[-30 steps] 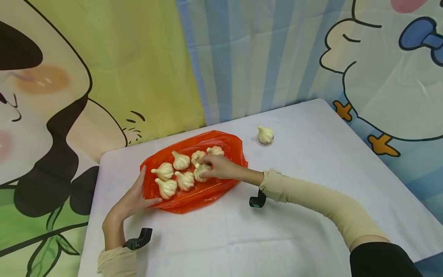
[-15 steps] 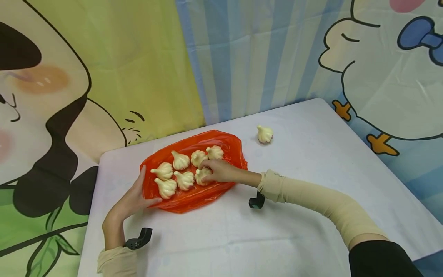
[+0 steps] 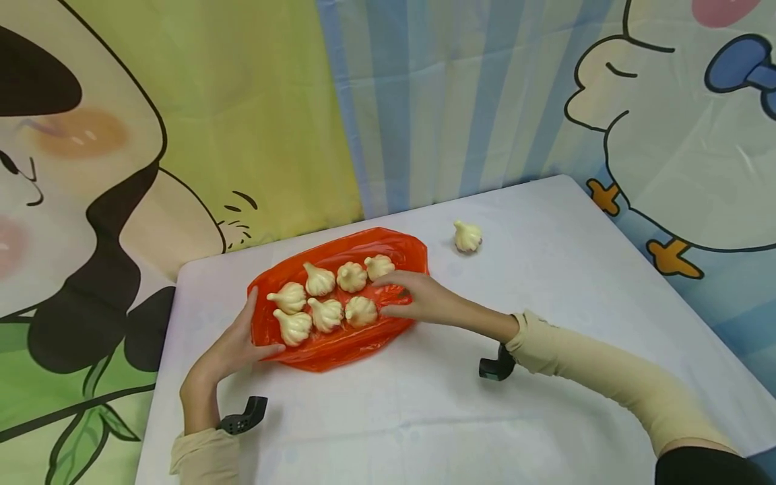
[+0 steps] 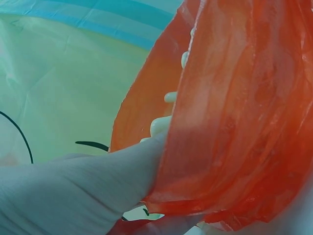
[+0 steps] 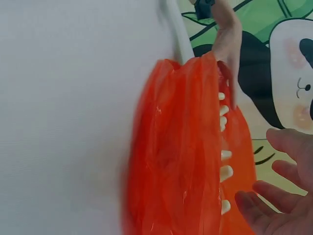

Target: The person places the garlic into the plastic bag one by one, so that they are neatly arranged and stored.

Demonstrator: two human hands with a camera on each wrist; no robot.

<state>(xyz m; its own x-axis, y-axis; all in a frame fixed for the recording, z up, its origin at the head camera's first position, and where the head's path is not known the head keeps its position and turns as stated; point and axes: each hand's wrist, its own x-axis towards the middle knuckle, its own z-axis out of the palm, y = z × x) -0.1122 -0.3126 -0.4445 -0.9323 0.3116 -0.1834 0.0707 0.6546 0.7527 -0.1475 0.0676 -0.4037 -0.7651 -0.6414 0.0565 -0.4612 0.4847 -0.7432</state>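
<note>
Several garlic bulbs (image 3: 327,314) lie in an orange-red plastic bag (image 3: 339,353) spread wide at its mouth. My left hand (image 3: 233,347) holds the left end of the bag, thumb towards the near side and fingers along the far side. In the left wrist view, part of this hand is hidden by the bag wall (image 4: 220,117). My right hand (image 3: 424,300) hovers over the bag's right part with fingers and thumb spread and nothing between them. Just left of its fingertips sits one garlic bulb (image 3: 361,311). In the right wrist view, my right fingers (image 5: 279,196) look relaxed and apart.
One more garlic bulb (image 3: 467,237) lies on the white table (image 3: 545,269), right of the bag and near the back edge. Behind the table hangs a cartoon-printed curtain (image 3: 273,114). Dark wrist cameras (image 3: 244,415) are worn on both wrists.
My right hand has let go of a garlic bulb in the front row of the bag and moved right, its fingers opening. My left hand stays at the bag.
</note>
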